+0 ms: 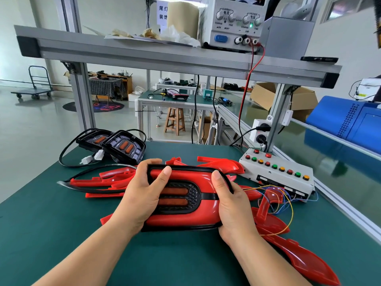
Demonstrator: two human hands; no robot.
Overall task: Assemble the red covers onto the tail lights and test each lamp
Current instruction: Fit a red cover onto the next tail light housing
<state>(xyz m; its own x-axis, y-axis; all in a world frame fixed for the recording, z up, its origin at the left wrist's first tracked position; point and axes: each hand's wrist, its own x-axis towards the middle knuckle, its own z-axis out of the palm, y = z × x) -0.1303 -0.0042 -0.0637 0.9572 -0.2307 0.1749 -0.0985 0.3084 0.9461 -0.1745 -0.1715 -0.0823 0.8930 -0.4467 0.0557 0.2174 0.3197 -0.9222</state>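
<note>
Both hands gripped one tail light [192,196] at mid-table, a red cover [179,219] lying on its face. Left hand [142,195] curled round the left end, right hand [231,205] round the right end. Loose red covers [107,182] lay heaped under and beside it on the green table [41,223]. Two bare tail lights [123,146] sat rear left. Button box [278,172] stood to the right, its coloured wires [282,195] just beside the right hand. Power supply [233,23] sat on the shelf above.

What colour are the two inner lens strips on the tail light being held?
The strips are dull orange, within a black textured surround; head view.
</note>
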